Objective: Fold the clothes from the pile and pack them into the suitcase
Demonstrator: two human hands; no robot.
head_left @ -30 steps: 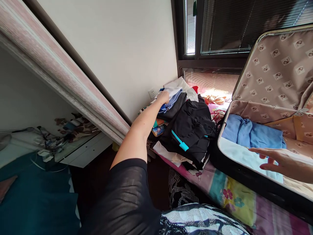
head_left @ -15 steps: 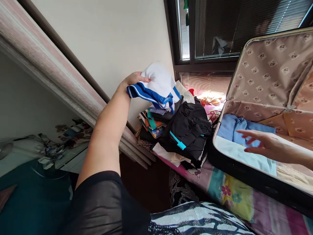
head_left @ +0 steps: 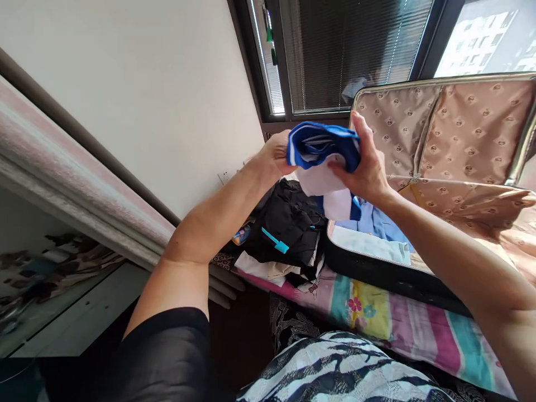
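Between my two hands hangs a folded white garment with blue, white-striped edges, held up in the air. My left hand is closed on its left edge. On the other side my right hand grips it, thumb and fingers around the blue border. Below it, a pile of dark clothes with a turquoise strap lies on the bed. To the right, an open suitcase contains folded blue clothes and a light blue garment. My right forearm crosses above the suitcase.
The suitcase lid stands raised against the window. Under the suitcase is a colourful flowered bedspread. A pale curtain slants down at the left, beside a white cabinet. White cloth sticks out beneath the dark pile.
The garment has moved right, away from the pile, with my left hand. My right hand, open over the suitcase before, now grips the garment too. The view has turned right.
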